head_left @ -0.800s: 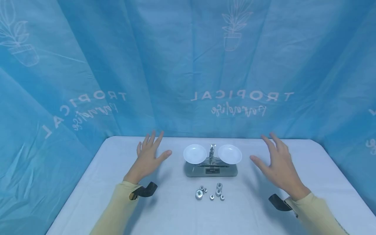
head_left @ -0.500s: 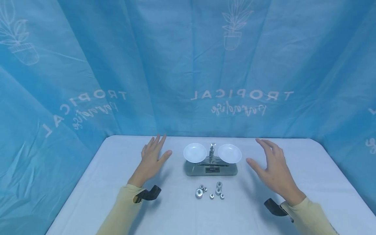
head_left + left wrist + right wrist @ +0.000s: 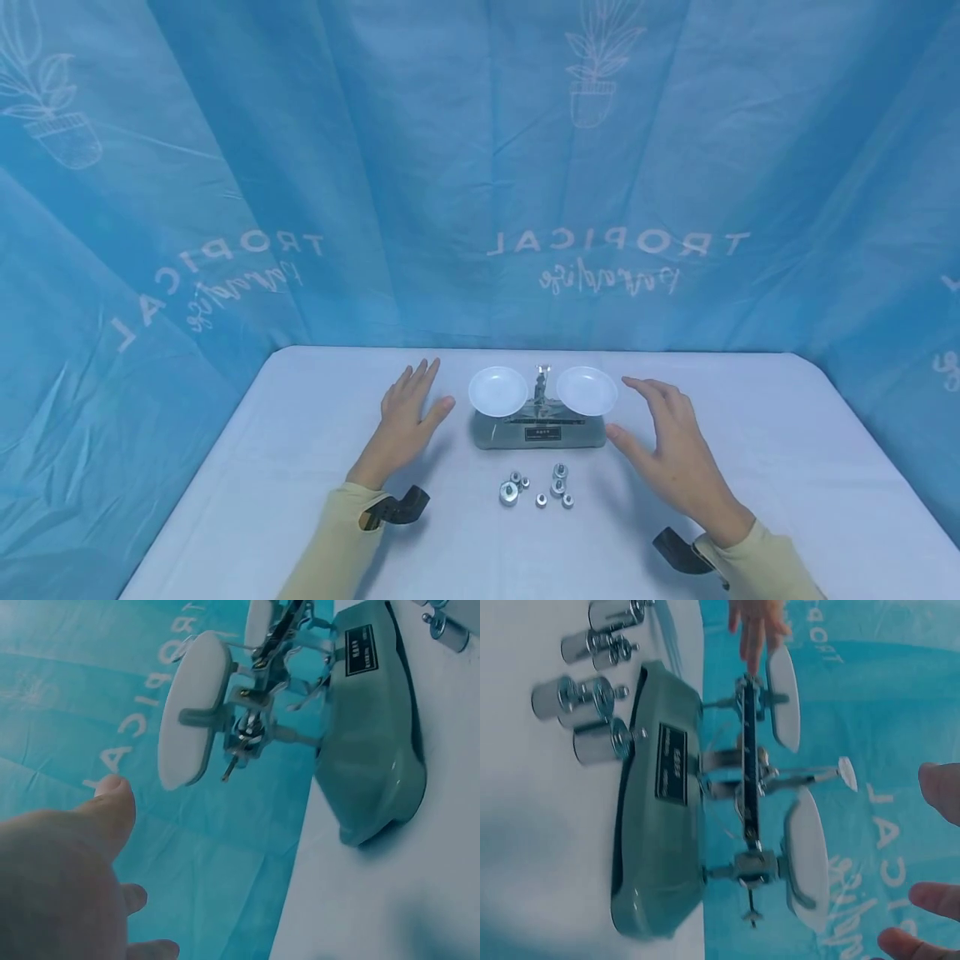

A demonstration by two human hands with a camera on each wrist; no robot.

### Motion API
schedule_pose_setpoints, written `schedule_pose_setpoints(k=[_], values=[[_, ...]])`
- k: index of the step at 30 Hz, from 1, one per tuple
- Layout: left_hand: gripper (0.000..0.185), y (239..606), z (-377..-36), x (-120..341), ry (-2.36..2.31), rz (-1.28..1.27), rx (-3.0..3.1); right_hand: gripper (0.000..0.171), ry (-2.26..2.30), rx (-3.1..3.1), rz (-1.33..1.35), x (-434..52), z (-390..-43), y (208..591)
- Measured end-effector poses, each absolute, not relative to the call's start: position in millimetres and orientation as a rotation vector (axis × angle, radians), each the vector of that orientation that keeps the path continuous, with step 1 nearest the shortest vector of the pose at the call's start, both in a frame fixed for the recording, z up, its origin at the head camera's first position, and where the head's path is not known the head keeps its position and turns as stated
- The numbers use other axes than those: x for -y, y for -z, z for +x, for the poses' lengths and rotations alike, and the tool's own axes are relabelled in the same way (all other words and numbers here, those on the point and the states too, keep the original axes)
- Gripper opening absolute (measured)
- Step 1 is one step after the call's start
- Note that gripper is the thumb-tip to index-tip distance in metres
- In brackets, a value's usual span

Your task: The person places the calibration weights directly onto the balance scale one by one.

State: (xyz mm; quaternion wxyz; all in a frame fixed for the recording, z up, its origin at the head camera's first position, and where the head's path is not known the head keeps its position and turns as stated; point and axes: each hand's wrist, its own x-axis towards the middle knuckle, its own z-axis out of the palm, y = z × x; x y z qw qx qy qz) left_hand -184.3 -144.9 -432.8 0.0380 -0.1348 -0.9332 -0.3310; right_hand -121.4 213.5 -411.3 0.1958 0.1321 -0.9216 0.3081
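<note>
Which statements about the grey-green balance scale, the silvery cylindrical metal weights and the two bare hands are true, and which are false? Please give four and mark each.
1. The grey-green balance scale with two round white pans stands between the left hand and the right hand. True.
2. The silvery cylindrical metal weights lie on the pans. False: the weights stand on the white tabletop.
3. The right hand grips a weight. False: it holds nothing.
4. The blue fabric curtain behind the scale carries white lettering. True.
</note>
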Motion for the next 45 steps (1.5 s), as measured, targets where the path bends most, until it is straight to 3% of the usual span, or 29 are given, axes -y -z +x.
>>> schedule_pose_setpoints(k=[27,45], values=[[0.067,468,-175,116,1.151,-0.423,2.877,0.050,-0.970,2.515,0.503,-179,-109,430],[0.066,481,-173,104,1.246,-0.491,2.822,0.038,-1.144,2.696,0.485,-168,-115,465]])
